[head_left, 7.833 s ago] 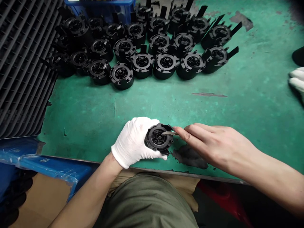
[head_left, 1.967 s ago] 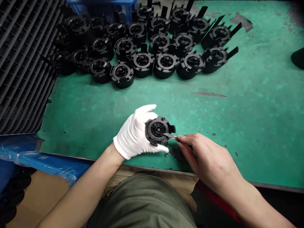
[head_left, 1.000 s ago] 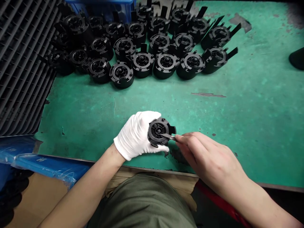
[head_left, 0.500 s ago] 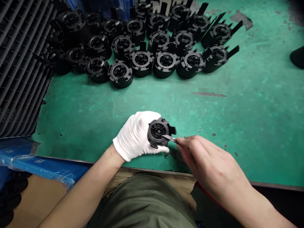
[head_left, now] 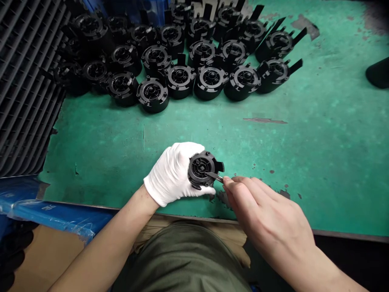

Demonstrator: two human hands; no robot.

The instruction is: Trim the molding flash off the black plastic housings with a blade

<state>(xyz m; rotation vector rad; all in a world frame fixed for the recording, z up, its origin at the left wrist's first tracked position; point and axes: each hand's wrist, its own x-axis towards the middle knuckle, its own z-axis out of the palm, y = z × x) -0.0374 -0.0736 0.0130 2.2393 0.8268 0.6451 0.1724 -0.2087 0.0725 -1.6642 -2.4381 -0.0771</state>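
My left hand (head_left: 174, 174), in a white glove, is closed around a round black plastic housing (head_left: 201, 167) with its ribbed end facing up. A curved tab juts out from the housing's right side. My bare right hand (head_left: 261, 209) pinches a slim metal knife (head_left: 217, 177), most of whose handle is hidden in the fingers. The blade's pointed tip reaches over the housing's inner ribs; whether it touches them I cannot tell.
Several similar black housings (head_left: 152, 93) stand packed together at the back of the green table (head_left: 273, 162). Stacked black grids (head_left: 27, 89) rise at the left, above blue plastic wrapping (head_left: 57, 217). A dark cylinder (head_left: 378, 74) sits at the right edge.
My right hand has tilted, with its wrist shifting a little, while the knife tip stays over the housing. The left hand keeps its hold. The whole view has shifted slightly.
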